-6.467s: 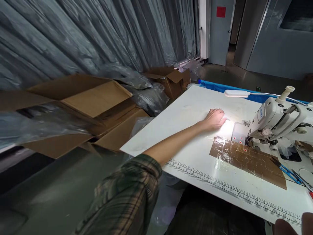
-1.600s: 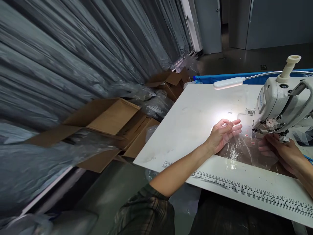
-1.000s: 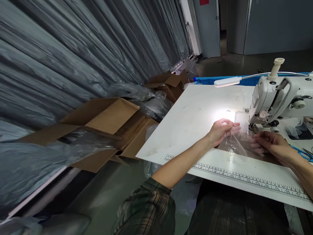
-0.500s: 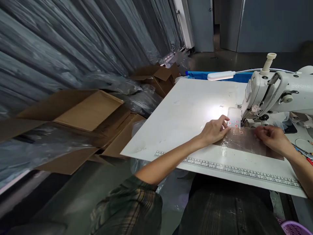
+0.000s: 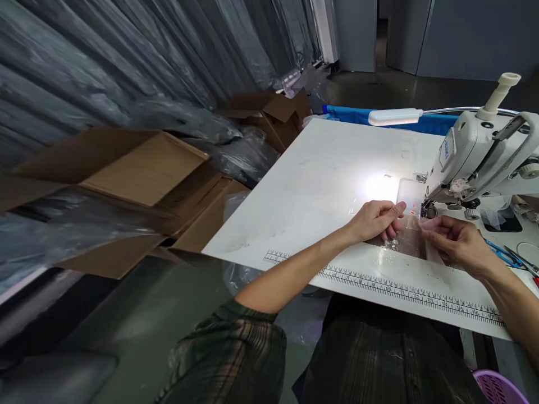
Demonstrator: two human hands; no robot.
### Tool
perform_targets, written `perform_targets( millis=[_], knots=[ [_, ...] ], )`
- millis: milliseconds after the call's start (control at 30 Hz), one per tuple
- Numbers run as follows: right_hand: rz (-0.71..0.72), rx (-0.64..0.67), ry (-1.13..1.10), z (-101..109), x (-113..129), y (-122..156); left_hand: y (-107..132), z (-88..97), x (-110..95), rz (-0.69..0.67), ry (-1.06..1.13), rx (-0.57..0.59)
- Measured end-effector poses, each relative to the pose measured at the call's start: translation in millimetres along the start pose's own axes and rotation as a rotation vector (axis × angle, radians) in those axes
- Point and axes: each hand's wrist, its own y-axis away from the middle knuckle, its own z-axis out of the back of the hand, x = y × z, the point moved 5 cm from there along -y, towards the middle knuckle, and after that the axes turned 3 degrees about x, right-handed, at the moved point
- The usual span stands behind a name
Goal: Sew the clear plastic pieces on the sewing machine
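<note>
A sheer, brownish sheet [image 5: 409, 240] with small red marks near its far part lies in front of the presser foot of a white sewing machine [image 5: 458, 154]. My left hand [image 5: 379, 220] is closed on its left edge, thumb on top and fingers curled under. My right hand [image 5: 457, 241] pinches the sheet's right side just in front of the needle area. Between the two hands the sheet looks slightly lifted. Whether it is plastic film or thin fabric I cannot tell.
A printed ruler [image 5: 387, 289] runs along the front of the white table [image 5: 295, 196]. Blue-handled scissors [image 5: 503, 255] lie at the right. A lamp [image 5: 396, 116] hangs over the back. Open cardboard boxes [image 5: 143, 168] stand at the left, a purple basket [image 5: 499, 387] below.
My hands have come closer together, with the right moving left and both now gripping the sheet, which has shifted and bunched. The view has shifted slightly.
</note>
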Motion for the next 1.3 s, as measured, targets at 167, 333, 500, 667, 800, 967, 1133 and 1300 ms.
perform_targets(
  millis=[167, 333, 500, 667, 800, 967, 1133, 1300],
  knots=[
    [0.029, 0.246, -0.027, -29.5, 15.6, -2.8, 1.4, 4.3, 8.3, 0.133, 0.11, 0.064],
    [0.292, 0.077, 0.477, 8.9, 1.3, -11.5, 8.8, 9.8, 4.2, 0.046, -0.037, 0.105],
    [0.806, 0.106, 1.087, 5.3, -5.5, -2.0, 9.7, 11.0, 3.6, 0.035, -0.166, 0.054],
    [0.86, 0.049, 1.221, 5.5, -4.3, -6.5, 2.9, 13.7, -3.2, -0.101, -0.189, -0.168],
    [0.821, 0.023, 1.14, 12.0, -6.4, -10.7, -1.8, 12.4, 2.2, -0.087, -0.135, -0.187],
    [0.761, -0.015, 1.006, 18.2, -14.0, -13.0, -4.5, 14.5, 8.5, -0.01, -0.113, -0.173],
    [0.688, -0.035, 0.883, 24.6, -14.6, -13.5, -5.7, 15.2, 8.9, 0.071, -0.077, -0.146],
    [0.723, 0.04, 0.885, 21.2, -12.1, -9.0, -7.8, 16.7, 12.5, 0.064, -0.044, -0.147]
  ],
)
